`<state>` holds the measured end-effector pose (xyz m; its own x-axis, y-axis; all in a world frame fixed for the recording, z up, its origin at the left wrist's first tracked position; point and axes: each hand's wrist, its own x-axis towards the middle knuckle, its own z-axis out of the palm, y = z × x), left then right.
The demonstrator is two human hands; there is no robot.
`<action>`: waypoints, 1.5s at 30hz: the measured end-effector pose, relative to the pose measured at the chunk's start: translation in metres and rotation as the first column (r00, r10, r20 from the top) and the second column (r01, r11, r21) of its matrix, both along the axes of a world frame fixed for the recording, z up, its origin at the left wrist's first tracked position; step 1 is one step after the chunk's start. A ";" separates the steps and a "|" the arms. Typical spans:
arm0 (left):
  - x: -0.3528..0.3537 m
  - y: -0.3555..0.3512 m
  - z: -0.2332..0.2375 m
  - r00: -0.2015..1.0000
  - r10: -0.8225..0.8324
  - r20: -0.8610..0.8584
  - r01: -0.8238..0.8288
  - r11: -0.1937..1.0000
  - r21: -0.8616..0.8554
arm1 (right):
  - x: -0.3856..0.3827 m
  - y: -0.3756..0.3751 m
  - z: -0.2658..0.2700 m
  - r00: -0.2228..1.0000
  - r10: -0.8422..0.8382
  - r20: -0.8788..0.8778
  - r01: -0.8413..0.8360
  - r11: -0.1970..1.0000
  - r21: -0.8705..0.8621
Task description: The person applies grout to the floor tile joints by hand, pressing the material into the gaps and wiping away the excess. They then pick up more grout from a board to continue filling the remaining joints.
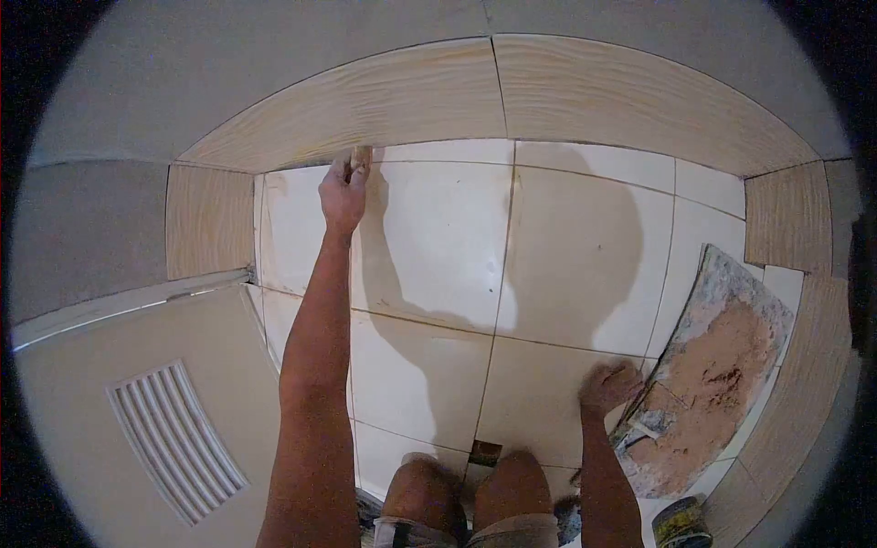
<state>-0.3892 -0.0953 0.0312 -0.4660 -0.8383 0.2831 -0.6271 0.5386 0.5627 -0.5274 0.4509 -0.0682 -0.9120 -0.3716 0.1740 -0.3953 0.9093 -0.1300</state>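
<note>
My left hand [343, 196] is stretched far forward, its fingers closed on a small tan block [363, 156]. The block is at the joint where the wood-look skirting tile [393, 96] meets the white floor tiles [429, 237]. My right hand [610, 387] is low over the floor with its fingers curled, beside the edge of a grey, stained sheet [776, 310]. What those fingers hold, if anything, is hidden. On the sheet lies a heap of pinkish powder [708, 384]. A greyish flat piece [653, 423] sits in the powder near my right hand.
A door [82, 365] with a slatted vent [178, 438] stands at the left. Close to my knees is a dark square drain opening [485, 453]. A dirty yellowish can [681, 524] stands at the lower right. Skirting tiles [787, 219] also line the right wall.
</note>
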 end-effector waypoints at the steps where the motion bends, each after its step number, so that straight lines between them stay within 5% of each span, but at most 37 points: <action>1: -0.001 -0.005 0.000 0.998 0.042 0.041 -0.044 0.997 0.061 | 0.000 -0.002 -0.001 0.996 0.032 -0.082 -0.032 0.999 0.006; 2: 0.001 -0.007 0.000 0.998 0.038 0.042 -0.041 0.997 0.060 | 0.001 -0.002 0.001 0.996 0.028 -0.081 -0.028 1.000 0.005; 4: 0.001 -0.006 0.002 0.979 0.087 0.184 -0.107 0.989 0.103 | -0.001 -0.006 0.017 0.978 -0.038 0.207 0.038 0.999 0.003; 7: -0.004 -0.007 0.006 0.954 0.157 0.254 -0.150 0.988 -0.047 | 0.002 0.004 -0.002 0.997 0.069 -0.027 -0.069 0.998 -0.001; 11: -0.002 0.000 -0.003 0.930 0.099 0.353 -0.072 0.993 -0.088 | 0.006 0.000 -0.003 0.985 -0.060 0.159 0.061 0.998 -0.006; 14: -0.013 0.023 -0.029 0.988 0.052 -0.142 -0.059 0.997 -0.051 | 0.006 0.007 -0.008 0.981 -0.108 0.162 0.109 0.994 0.002; 16: -0.050 0.088 0.010 0.989 0.105 -0.106 -0.085 0.981 0.175 | 0.005 0.008 -0.014 0.987 0.085 -0.135 -0.065 0.987 0.147; 17: -0.065 0.121 0.006 0.988 0.003 -0.154 0.033 0.973 0.230 | 0.004 0.000 -0.006 0.987 0.058 -0.149 -0.033 0.986 0.163; 18: -0.078 0.155 -0.001 0.974 -0.094 -0.208 0.153 0.946 0.286 | 0.003 -0.007 0.008 1.000 -0.012 0.014 0.010 0.997 0.072; 19: -0.081 0.186 -0.031 0.958 -0.177 -0.226 0.273 0.805 0.526 | 0.002 -0.012 0.017 0.982 -0.065 0.179 0.069 0.998 -0.014; 20: -0.101 0.232 -0.048 0.817 -0.242 -0.523 0.504 0.739 0.446 | 0.004 -0.010 0.003 0.996 -0.020 0.090 0.025 0.998 -0.055; 21: -0.129 0.263 -0.025 0.743 -0.516 -0.426 0.665 0.646 0.375 | 0.005 -0.002 -0.009 1.000 0.018 -0.002 -0.018 0.997 -0.076; 22: -0.152 0.293 0.002 0.592 -0.743 -0.311 0.802 0.504 0.321 | 0.002 -0.003 0.004 0.993 -0.015 0.117 0.025 0.996 -0.091; 23: -0.169 0.323 0.003 0.563 -0.748 -0.352 0.822 0.466 0.326 | -0.004 -0.012 0.017 0.972 -0.043 0.230 0.071 0.991 -0.116; 26: -0.203 0.393 0.006 0.441 -0.790 -0.426 0.896 0.357 0.264 | 0.001 -0.017 0.019 0.999 -0.037 0.013 0.038 0.996 -0.086; 28: -0.229 0.421 -0.001 0.375 -0.820 -0.433 0.927 0.335 0.168 | 0.005 -0.010 0.009 0.975 -0.033 0.218 -0.019 0.973 0.229; 29: -0.240 0.436 -0.002 0.382 -0.814 -0.438 0.924 0.336 0.181 | 0.008 -0.007 0.009 0.973 -0.032 0.227 -0.024 0.971 0.239; 32: -0.272 0.476 -0.002 0.431 -0.789 -0.437 0.888 0.456 0.054 | 0.007 -0.008 0.017 0.849 -0.113 0.515 0.149 0.988 -0.028; 34: -0.292 0.498 0.010 0.321 -0.863 -0.391 0.942 0.333 0.036 | 0.000 -0.010 0.030 0.729 -0.102 0.677 0.297 0.938 -0.179; 35: -0.294 0.521 0.006 0.332 -0.858 -0.391 0.938 0.343 0.044 | 0.000 -0.007 0.045 0.725 -0.096 0.682 0.289 0.941 -0.174; 36: -0.297 0.544 -0.007 0.249 -0.923 -0.294 0.959 0.277 -0.058 | -0.004 -0.007 0.063 0.916 0.057 0.397 -0.116 0.985 0.127; 37: -0.296 0.560 -0.015 0.182 -0.968 -0.172 0.969 0.206 -0.136 | -0.004 -0.011 0.084 0.921 0.358 0.152 -0.385 0.780 0.494; 38: -0.290 0.563 -0.008 0.229 -0.966 -0.122 0.973 0.228 0.019 | -0.027 -0.025 0.103 0.820 0.132 0.557 -0.443 0.763 0.471; 39: -0.284 0.565 -0.003 0.292 -0.955 -0.053 0.943 0.279 0.182 | -0.045 -0.043 0.108 0.530 -0.106 0.841 -0.525 0.738 0.424; 40: -0.289 0.591 -0.029 0.569 -0.721 -0.395 0.776 0.312 0.548 | -0.045 -0.047 0.112 0.523 -0.107 0.846 -0.571 0.693 0.440; 41: -0.289 0.607 -0.037 0.328 -0.944 0.033 0.915 0.326 0.238 | -0.036 -0.040 0.109 0.676 0.025 0.737 -0.546 0.688 0.478; 42: -0.265 0.575 -0.018 0.432 -0.815 -0.386 0.902 0.384 0.197 | -0.028 -0.033 0.100 0.787 0.158 0.596 -0.500 0.728 0.468; 43: -0.260 0.561 0.000 0.246 -0.969 0.025 0.941 0.245 0.233 | -0.025 -0.023 0.089 0.857 0.225 0.464 -0.442 0.784 0.436; 45: -0.252 0.575 -0.003 0.297 -0.955 0.019 0.937 0.295 0.185 | -0.026 -0.007 0.070 0.911 0.251 0.329 -0.366 0.859 0.359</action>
